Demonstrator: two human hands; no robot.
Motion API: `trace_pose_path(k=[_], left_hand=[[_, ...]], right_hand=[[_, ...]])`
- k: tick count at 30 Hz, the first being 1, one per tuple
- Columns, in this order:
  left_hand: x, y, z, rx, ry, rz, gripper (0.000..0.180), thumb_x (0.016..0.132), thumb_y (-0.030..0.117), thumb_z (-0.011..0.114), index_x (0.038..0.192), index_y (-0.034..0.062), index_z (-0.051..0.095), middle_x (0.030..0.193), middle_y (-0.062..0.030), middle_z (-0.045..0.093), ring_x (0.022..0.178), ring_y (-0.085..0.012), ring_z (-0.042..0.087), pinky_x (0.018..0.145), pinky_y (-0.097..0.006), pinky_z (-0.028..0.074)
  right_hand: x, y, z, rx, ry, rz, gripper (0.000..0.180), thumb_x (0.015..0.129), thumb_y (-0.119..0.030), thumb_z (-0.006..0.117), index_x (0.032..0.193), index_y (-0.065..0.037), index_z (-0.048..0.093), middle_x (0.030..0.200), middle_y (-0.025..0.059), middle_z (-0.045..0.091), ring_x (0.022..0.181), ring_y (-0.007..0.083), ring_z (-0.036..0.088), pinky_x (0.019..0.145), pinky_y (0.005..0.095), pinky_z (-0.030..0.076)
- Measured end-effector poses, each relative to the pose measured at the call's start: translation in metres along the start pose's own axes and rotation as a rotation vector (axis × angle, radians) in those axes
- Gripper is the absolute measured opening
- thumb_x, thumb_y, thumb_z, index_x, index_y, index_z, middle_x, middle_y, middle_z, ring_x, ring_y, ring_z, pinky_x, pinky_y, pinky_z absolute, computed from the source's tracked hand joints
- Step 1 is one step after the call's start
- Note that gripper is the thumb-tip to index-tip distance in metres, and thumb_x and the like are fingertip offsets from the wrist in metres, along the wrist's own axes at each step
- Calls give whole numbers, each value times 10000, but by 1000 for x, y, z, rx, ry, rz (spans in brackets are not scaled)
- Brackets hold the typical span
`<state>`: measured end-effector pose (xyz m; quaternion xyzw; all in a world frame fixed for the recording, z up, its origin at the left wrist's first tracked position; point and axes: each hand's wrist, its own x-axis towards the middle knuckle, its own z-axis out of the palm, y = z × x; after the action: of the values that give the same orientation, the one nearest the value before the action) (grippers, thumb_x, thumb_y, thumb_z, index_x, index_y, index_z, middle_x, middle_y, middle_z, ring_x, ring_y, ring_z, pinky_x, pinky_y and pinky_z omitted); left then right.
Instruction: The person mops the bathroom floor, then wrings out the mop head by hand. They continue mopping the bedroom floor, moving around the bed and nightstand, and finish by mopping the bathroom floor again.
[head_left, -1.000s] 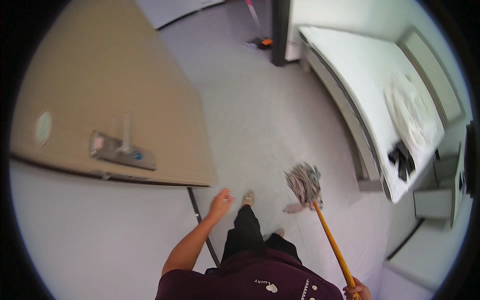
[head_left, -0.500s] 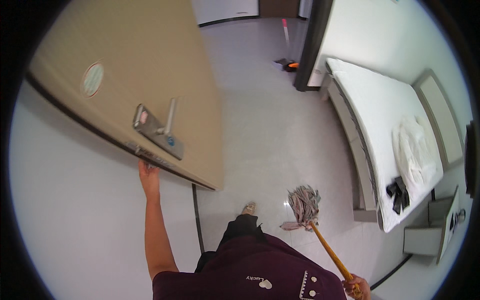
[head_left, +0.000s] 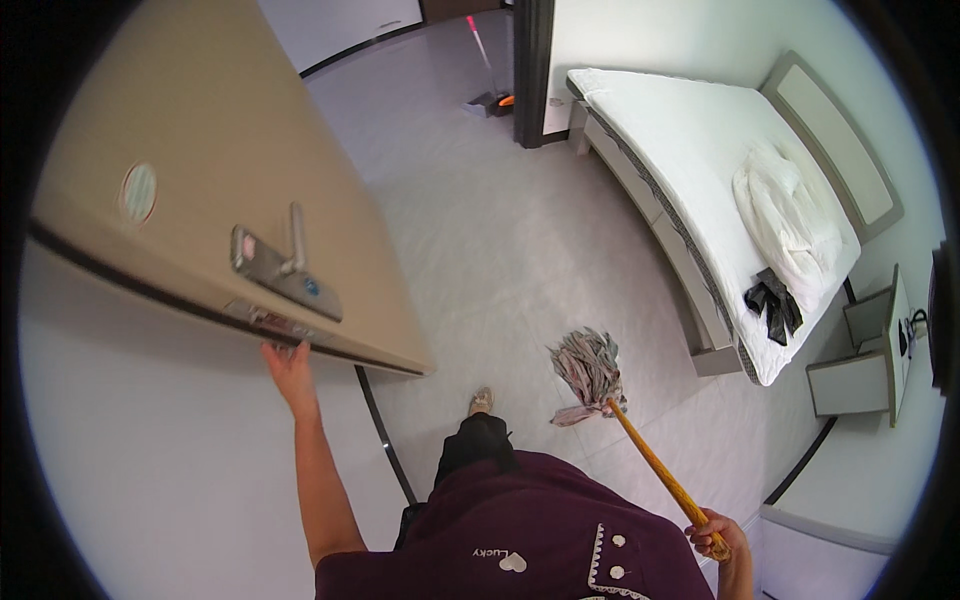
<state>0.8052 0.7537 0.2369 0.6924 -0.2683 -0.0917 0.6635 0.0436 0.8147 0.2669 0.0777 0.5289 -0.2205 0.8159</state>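
At the edge of a tan door (head_left: 240, 110), just below its lock plate, is my left hand (head_left: 290, 378). Its fingers are closed on that edge and partly hidden by it. Above the hand sits a metal lever handle (head_left: 297, 235) on a silver lock plate. At the lower right, my right hand (head_left: 722, 536) wraps round the end of the yellow wooden stick of a mop (head_left: 655, 462). The mop slants away from me, and its grey-pink cloth strands (head_left: 588, 368) rest on the floor ahead of my foot.
To the right stands a bed (head_left: 670, 130) with a bundled white cover (head_left: 785, 210) and a black item (head_left: 773, 305). Beside it is a small nightstand (head_left: 850, 385). A dustpan (head_left: 490, 103) with a pink-tipped handle stands beyond the dark door frame (head_left: 533, 75).
The view has turned right, so the bed and doorway sit further left. My right hand and the mop show higher in view. The left hand stays at the door's edge.
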Motion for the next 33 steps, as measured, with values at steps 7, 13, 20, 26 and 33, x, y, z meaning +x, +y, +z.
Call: trace_pose_path(k=[7, 13, 20, 26, 33], left_hand=[[-21, 11, 66, 234, -80, 138, 395, 904, 114, 654, 1217, -15, 451, 1147, -149, 535, 1027, -192, 568, 784, -312, 505], [-23, 26, 143, 414, -14, 440, 485, 777, 94, 723, 1182, 20, 466, 1224, -182, 495, 1169, -369, 481, 980, -434, 416], [-18, 20, 252, 342, 78, 475, 574, 653, 81, 750, 1122, 15, 425, 1239, -247, 444, 1154, -419, 462, 972, -467, 393], [-17, 30, 328, 401, 141, 456, 553, 642, 124, 727, 1096, 32, 425, 1243, -230, 423, 1167, -394, 439, 968, -497, 355], [-9, 25, 394, 418, 196, 487, 511, 650, 151, 729, 1052, 48, 431, 1217, -220, 442, 1143, -391, 446, 942, -488, 357]], right_hand=[[-3, -2, -8, -52, 23, 15, 558, 706, 74, 545, 1237, -65, 447, 803, 160, 545, 493, 170, 520, 402, 295, 436], [-8, 8, 7, -193, 105, 4, 582, 787, 14, 580, 1324, -69, 372, 814, 110, 583, 467, 147, 521, 369, 248, 444], [-4, 38, -3, -227, -2, 28, 623, 813, 13, 598, 1376, -85, 350, 719, 66, 545, 477, 106, 511, 299, 205, 404], [-4, 65, -28, -265, 279, 91, 515, 813, 3, 581, 1289, -85, 404, 737, 91, 575, 550, 174, 558, 383, 279, 439], [17, 115, -138, -924, 704, 304, 367, 812, -7, 554, 1164, -78, 478, 767, 123, 615, 646, 266, 614, 510, 381, 487]])
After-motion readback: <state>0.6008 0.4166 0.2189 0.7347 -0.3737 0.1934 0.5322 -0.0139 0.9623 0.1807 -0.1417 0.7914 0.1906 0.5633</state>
